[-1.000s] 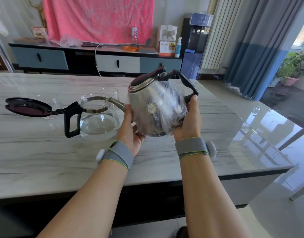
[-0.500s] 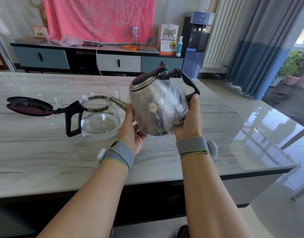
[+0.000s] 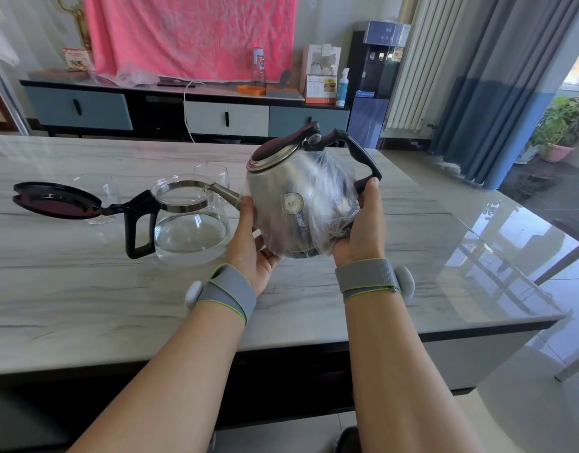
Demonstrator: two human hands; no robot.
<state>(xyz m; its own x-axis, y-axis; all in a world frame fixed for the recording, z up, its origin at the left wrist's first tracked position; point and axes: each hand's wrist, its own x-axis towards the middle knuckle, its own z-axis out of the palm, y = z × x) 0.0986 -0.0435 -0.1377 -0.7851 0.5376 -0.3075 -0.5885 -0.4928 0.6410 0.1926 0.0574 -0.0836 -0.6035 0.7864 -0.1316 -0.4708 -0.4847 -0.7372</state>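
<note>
Now we hold the steel kettle [image 3: 291,204] in the air above the bench [image 3: 85,305]. Both grips curl around its round body: left hand [image 3: 252,243] at the spout [image 3: 226,192], right hand [image 3: 360,230] just under the black handle [image 3: 363,161]. The spout points left, over the glass pot [image 3: 190,223]. Crinkled clear film [image 3: 334,188] wraps the smooth shell.

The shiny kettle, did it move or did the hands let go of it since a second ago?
No, nothing visibly changed. The left hand and the right hand hold the plastic-wrapped kettle above the table just as before, its spout pointing toward the glass pitcher.
</note>
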